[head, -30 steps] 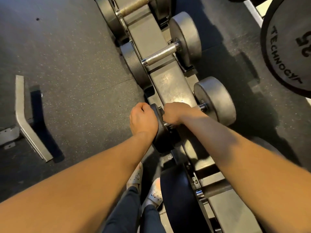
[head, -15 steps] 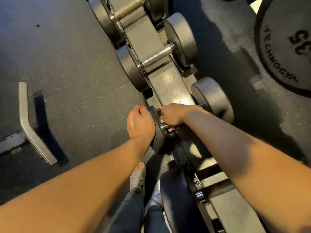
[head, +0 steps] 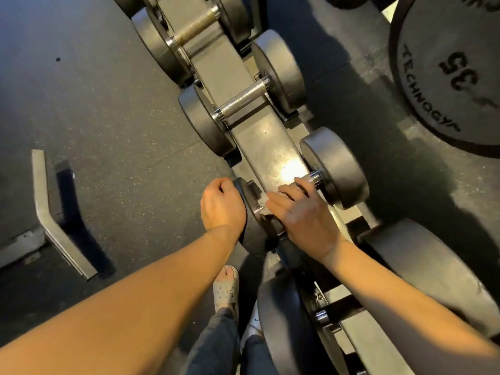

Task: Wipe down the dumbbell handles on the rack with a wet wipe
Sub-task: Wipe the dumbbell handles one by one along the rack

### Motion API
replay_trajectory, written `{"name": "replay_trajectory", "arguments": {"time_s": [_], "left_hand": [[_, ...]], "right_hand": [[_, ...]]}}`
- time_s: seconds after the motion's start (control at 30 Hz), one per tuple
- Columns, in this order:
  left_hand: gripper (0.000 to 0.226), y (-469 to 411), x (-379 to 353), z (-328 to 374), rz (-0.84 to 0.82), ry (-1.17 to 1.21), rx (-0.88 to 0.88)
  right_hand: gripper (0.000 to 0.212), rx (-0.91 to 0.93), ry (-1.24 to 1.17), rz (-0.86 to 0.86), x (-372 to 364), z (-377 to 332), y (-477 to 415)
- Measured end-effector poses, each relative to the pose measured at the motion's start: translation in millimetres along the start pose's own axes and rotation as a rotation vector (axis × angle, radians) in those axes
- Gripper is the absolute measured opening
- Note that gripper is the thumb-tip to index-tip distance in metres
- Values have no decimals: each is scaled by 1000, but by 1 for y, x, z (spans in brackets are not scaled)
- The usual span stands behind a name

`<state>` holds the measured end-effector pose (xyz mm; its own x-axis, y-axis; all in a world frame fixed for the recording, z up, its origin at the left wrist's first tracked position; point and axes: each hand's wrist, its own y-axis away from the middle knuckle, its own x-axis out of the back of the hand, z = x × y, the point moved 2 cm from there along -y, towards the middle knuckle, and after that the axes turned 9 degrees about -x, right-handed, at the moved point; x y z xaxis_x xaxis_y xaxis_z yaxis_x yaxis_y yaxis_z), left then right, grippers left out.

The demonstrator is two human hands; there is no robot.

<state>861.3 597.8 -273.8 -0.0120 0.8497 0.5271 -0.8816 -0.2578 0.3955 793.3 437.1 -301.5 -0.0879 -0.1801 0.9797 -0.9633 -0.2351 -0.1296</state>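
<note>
Right hand (head: 303, 212): fingers curled over the wet wipe (head: 263, 199), wrapping it onto a dumbbell handle (head: 311, 180) that lies across the rack (head: 265, 147) rail, mid-length.
Left hand (head: 220, 209): curled round the same dumbbell's near head (head: 253, 231), bracing it.
Progress: this handle appears mid-wipe. The next handle (head: 243, 100), further along the rail, is likely outstanding.

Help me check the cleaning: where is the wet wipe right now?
In the head view, mid-frame: a white scrap of wet wipe under the right hand on a dumbbell handle, just right of the weight head the left hand holds.
</note>
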Motion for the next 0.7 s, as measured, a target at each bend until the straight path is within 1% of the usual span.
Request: {"name": "replay_trajectory", "arguments": {"time_s": [0.03, 0.1, 0.13, 0.2, 0.23, 0.27, 0.3, 0.33, 0.4, 0.47, 0.5, 0.53, 0.57, 0.63, 0.67, 0.7], "left_hand": [[30, 0, 0, 0, -3, -2, 3], [29, -1, 0, 0, -3, -13, 9], [29, -1, 0, 0, -1, -22, 13], [30, -1, 0, 1, 0, -36, 13], [30, 0, 0, 1, 3, -40, 7], [30, 0, 0, 1, 6, -47, 1], [30, 0, 0, 1, 8, -55, -3], [30, 0, 0, 0, 8, -63, -3], [30, 1, -1, 1, 10, -69, -4], [29, 2, 0, 2, 16, -76, -9], [28, 2, 0, 2, 18, -76, -10], [28, 2, 0, 3, 20, -76, -11], [28, 2, 0, 3, 23, -77, -14], [29, 1, 0, 3, 30, -81, -18], [29, 1, 0, 3, 32, -83, -20], [29, 1, 0, 3, 32, -87, -25]], "right_hand": [[24, -69, 21, 18, 2, 0, -1], [16, -319, -46, 40, 1, -7, -1], [15, -498, -150, 39, 1, -11, -2], [15, -870, -435, 56, -1, -26, -4], [12, -1020, -597, 86, -6, -35, -4], [14, -1130, -750, 117, -9, -45, -3], [19, -1181, -864, 136, -14, -54, -1], [23, -1193, -933, 124, -16, -60, 2], [27, -1177, -987, 18, -17, -57, 4], [30, -1194, -970, -61, -17, -40, 3], [32, -1243, -970, -44, -14, -31, 2], [34, -1325, -1011, 18, -9, -24, 3], [34, -1432, -1096, 116, -7, -19, 4], [29, -1665, -1279, 289, -8, -21, 5], [25, -1730, -1330, 319, -11, -26, 4], [21, -1744, -1356, 277, -16, -33, 2]]}}
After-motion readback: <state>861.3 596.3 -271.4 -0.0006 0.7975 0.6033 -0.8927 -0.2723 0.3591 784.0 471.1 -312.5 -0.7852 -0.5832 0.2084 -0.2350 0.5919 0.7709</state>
